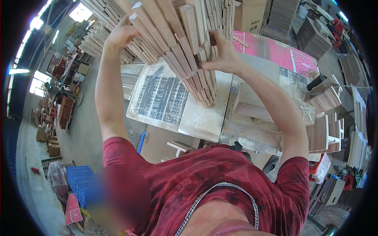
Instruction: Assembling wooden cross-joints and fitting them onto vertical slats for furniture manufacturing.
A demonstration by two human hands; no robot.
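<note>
A thick bundle of light wooden slats [185, 43] hangs in front of me, gripped from both sides. My left hand [120, 35] presses against the bundle's left side near its upper end. My right hand [223, 55] clasps the right side, fingers curled over the slat edges. The slat ends point down toward a worn, ink-stained work table [197, 118] below. Both my forearms reach away from my red shirt toward the bundle.
More stacked slats [94, 43] lie at the left and brown boards [327, 133] at the right. A pink patterned sheet [283, 53] covers the table's far side. A blue crate [78, 181] stands on the floor at lower left. Cardboard boxes [252, 15] sit beyond.
</note>
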